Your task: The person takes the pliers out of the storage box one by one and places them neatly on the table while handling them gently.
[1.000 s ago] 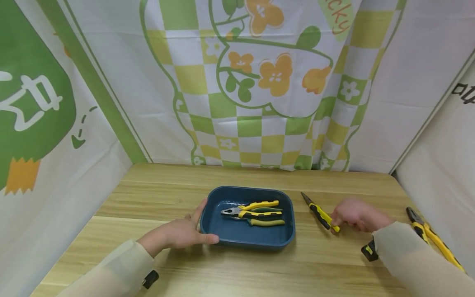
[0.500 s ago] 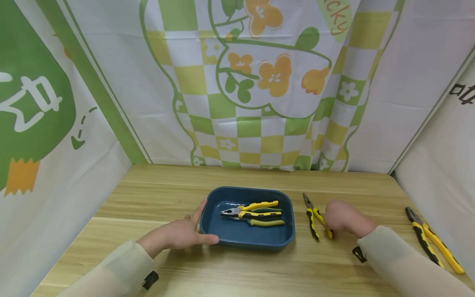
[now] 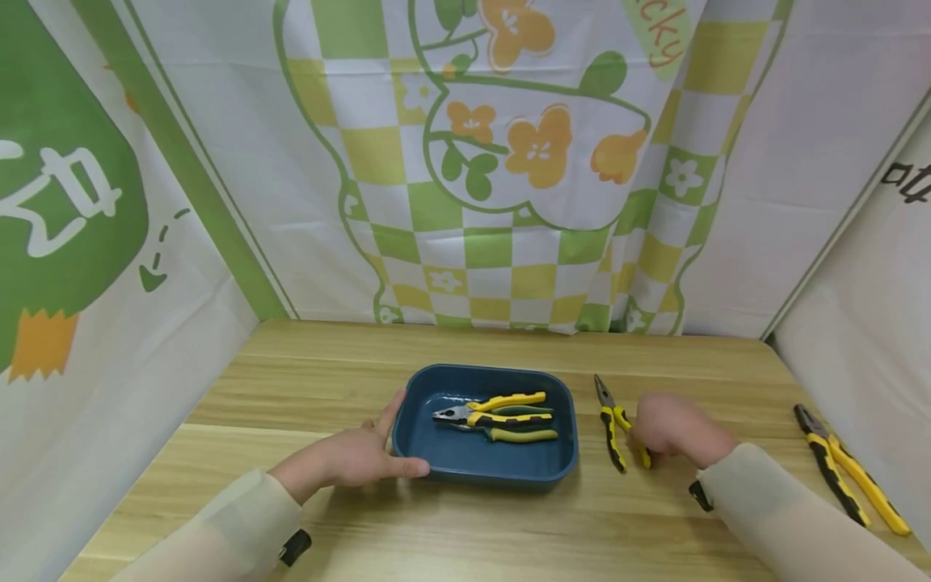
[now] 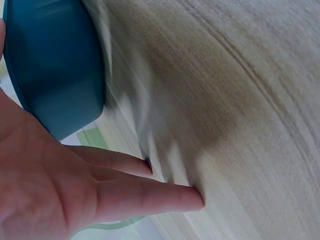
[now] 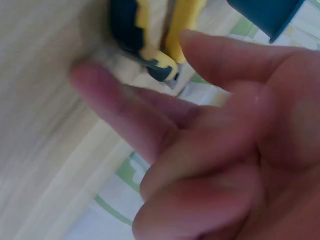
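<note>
My left hand [image 3: 356,459] rests at the left front corner of a dark blue plastic box [image 3: 476,477]. Its thumb lies at the front rim; two straight fingers reach down to the wood in the left wrist view. Inside the box lie combination pliers [image 3: 502,414] with yellow-and-black handles and another pair of pliers [image 3: 525,436] with olive handles. Right of the box, needle-nose pliers [image 3: 609,416] lie with handles spread. My right hand [image 3: 672,427] is at their right handle. In the right wrist view the thumb touches a yellow handle, while the extended index finger stays apart from it.
Another pair of yellow-and-black pliers [image 3: 836,461] lies near the table's right edge. The wooden table [image 3: 327,364] is bounded by a patterned cloth [image 3: 487,250] at the back and white cloth walls on both sides.
A second ago my right hand gripped the needle-nose pliers at a slant with their handles close together. Now they lie nearly straight with handles spread. My left hand and the box stay put.
</note>
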`<state>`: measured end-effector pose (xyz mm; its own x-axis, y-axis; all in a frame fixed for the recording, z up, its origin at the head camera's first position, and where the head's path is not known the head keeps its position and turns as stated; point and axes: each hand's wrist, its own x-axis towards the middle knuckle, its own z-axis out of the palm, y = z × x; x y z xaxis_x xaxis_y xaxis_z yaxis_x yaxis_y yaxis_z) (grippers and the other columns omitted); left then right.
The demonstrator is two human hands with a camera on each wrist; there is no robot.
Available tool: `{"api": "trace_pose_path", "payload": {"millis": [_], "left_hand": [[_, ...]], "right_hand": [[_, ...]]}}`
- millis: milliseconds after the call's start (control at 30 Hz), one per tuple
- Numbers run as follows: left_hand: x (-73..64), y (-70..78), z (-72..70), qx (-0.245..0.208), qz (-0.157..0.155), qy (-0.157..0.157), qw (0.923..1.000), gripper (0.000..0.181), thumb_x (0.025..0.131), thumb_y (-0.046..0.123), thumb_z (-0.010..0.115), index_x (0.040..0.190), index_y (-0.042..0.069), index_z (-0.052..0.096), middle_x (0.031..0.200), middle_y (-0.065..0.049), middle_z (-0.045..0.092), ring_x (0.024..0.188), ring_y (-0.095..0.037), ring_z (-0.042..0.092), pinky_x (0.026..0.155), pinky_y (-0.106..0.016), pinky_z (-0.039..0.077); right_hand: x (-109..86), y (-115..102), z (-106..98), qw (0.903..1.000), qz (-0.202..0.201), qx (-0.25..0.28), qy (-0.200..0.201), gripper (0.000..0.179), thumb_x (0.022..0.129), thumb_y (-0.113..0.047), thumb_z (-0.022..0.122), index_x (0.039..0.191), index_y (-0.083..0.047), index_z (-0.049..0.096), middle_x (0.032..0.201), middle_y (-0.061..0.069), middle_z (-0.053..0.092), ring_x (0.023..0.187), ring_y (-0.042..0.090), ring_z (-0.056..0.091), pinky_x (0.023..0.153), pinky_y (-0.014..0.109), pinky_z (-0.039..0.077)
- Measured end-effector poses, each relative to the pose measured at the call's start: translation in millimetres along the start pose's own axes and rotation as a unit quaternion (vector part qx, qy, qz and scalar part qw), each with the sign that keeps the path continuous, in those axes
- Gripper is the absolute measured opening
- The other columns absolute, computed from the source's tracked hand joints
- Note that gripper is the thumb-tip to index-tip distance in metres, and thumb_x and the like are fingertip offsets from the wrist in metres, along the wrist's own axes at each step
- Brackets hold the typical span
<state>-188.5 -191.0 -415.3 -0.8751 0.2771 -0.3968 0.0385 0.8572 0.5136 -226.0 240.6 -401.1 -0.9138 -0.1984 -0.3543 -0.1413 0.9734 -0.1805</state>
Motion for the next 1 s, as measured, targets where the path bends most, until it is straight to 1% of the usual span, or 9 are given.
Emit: {"api": "trace_pose_path", "payload": {"millis": [33,100,167,267,333,433,567,800,1000], "left_hand": [[0.0,0.1,-0.1,-0.001,0.000,0.000,1.0000,0.130,0.074,0.076,0.069,0.159,0.026,-0.016,0.145,-0.047,0.025,0.119,-0.050,0.054,0.102,-0.065,0.032],[-0.3,0.3,-0.3,-0.003,-0.001,-0.001,1.0000,0.131,0.074,0.076,0.069,0.158,0.026,-0.017,0.146,-0.047,0.024,0.118,-0.049,0.055,0.102,-0.065,0.032],[-0.5,0.4,-0.4,-0.004,-0.002,-0.002,1.0000,0.131,0.073,0.076,0.069,0.158,0.027,-0.017,0.146,-0.047,0.024,0.118,-0.049,0.055,0.102,-0.065,0.032],[-0.7,0.4,-0.6,-0.004,-0.004,-0.002,1.0000,0.130,0.073,0.076,0.069,0.158,0.028,-0.017,0.147,-0.046,0.024,0.118,-0.048,0.056,0.102,-0.065,0.033],[-0.7,0.5,-0.6,-0.004,-0.005,-0.002,1.0000,0.130,0.073,0.076,0.069,0.158,0.028,-0.017,0.147,-0.046,0.024,0.119,-0.049,0.054,0.102,-0.065,0.032],[-0.6,0.8,-0.4,-0.005,-0.006,-0.002,1.0000,0.130,0.073,0.076,0.069,0.158,0.028,-0.016,0.147,-0.046,0.023,0.120,-0.049,0.053,0.102,-0.066,0.032],[-0.1,0.7,0.0,-0.006,-0.007,-0.002,1.0000,0.130,0.073,0.077,0.069,0.158,0.029,-0.016,0.148,-0.045,0.023,0.121,-0.050,0.052,0.102,-0.065,0.032],[0.4,-0.5,0.2,-0.003,-0.007,0.000,1.0000,0.130,0.073,0.077,0.069,0.158,0.029,-0.017,0.147,-0.046,0.024,0.122,-0.050,0.052,0.102,-0.065,0.032],[0.7,-1.1,0.0,-0.003,-0.006,-0.001,1.0000,0.130,0.073,0.077,0.069,0.158,0.029,-0.017,0.147,-0.046,0.024,0.116,-0.047,0.057,0.102,-0.065,0.033]], "right_hand": [[-0.1,-1,-1,1.0000,0.002,0.002,0.004,0.032,0.094,-0.018,0.062,0.064,-0.008,0.059,0.060,0.004,0.057,0.048,0.012,0.047,0.047,0.025,0.039],[0.5,-2,-4,0.9999,0.003,0.005,0.015,0.029,0.096,-0.022,0.062,0.075,-0.002,0.064,0.072,0.010,0.063,0.054,0.016,0.050,0.053,0.031,0.045],[2.3,-5,-5,0.9997,-0.006,-0.001,0.023,0.030,0.096,-0.023,0.063,0.094,0.006,0.069,0.090,0.019,0.068,0.070,0.025,0.062,0.067,0.042,0.052],[6.3,-9,-2,0.9982,-0.044,-0.015,0.038,0.039,0.095,-0.020,0.065,0.119,0.011,0.063,0.113,0.024,0.066,0.093,0.034,0.063,0.086,0.053,0.049],[8.3,-12,3,0.9965,-0.070,-0.013,0.043,0.042,0.096,-0.016,0.065,0.128,0.011,0.059,0.116,0.024,0.065,0.100,0.036,0.063,0.089,0.054,0.048],[9.2,-15,11,0.9941,-0.096,-0.007,0.051,0.045,0.095,-0.012,0.066,0.133,0.011,0.055,0.120,0.026,0.063,0.104,0.037,0.063,0.090,0.052,0.049],[6.8,-18,17,0.9929,-0.100,-0.016,0.062,0.054,0.094,-0.011,0.069,0.137,0.014,0.050,0.132,0.032,0.055,0.118,0.045,0.056,0.094,0.053,0.047],[-1.1,-17,18,0.9935,-0.089,-0.026,0.067,0.053,0.092,-0.007,0.069,0.135,0.016,0.050,0.136,0.034,0.050,0.119,0.047,0.054,0.095,0.054,0.046],[-8.1,0,20,0.9946,-0.074,-0.019,0.071,0.051,0.090,-0.005,0.070,0.132,0.017,0.052,0.129,0.034,0.055,0.115,0.045,0.057,0.091,0.053,0.048]]}}
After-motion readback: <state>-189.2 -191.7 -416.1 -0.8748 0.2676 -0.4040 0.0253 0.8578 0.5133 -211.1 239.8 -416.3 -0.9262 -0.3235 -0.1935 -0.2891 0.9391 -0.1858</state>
